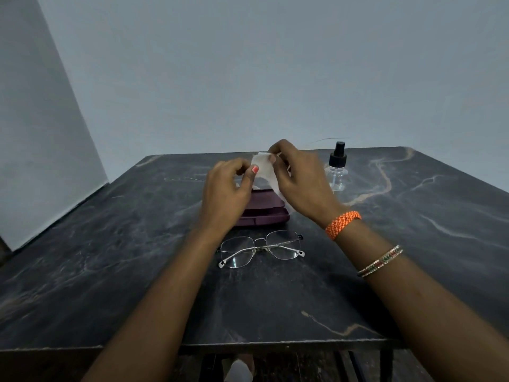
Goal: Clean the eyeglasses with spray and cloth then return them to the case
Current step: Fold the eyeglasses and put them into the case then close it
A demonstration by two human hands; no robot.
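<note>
Thin metal-framed eyeglasses (261, 248) lie folded on the dark marble table (110, 257), nearer to me than the case. Behind them sits a closed purple case (261, 209). Above the case, my left hand (228, 188) and my right hand (297, 177) both pinch a small white cloth (264, 168), holding it up between the fingertips. A strip of the cloth hangs down along my right palm. A clear spray bottle (336, 169) with a black nozzle stands upright to the right of my hands, untouched.
The table's far edge meets a pale wall close behind the bottle and case. The front table edge (248, 344) runs under my forearms, with dark frame bars below it. An orange band and thin bangles circle my right wrist.
</note>
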